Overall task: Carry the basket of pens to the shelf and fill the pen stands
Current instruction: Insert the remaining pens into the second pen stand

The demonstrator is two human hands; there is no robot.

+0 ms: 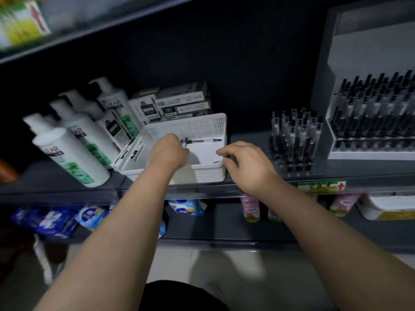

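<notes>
White basket (208,175): left hand (168,151) grips pens (184,142) inside, right hand (249,164) loosely curled beside rim

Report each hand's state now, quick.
Left hand: curled round black-tipped plastic pens inside the white perforated plastic basket.
Right hand: fingers curled at the basket's right rim; grip cannot be told.

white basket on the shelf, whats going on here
The white basket sits on the shelf. A person's left hand reaches into it and grips a few pens. The right hand is at its right rim. The clear pen stand beside it has empty front holes.
</notes>
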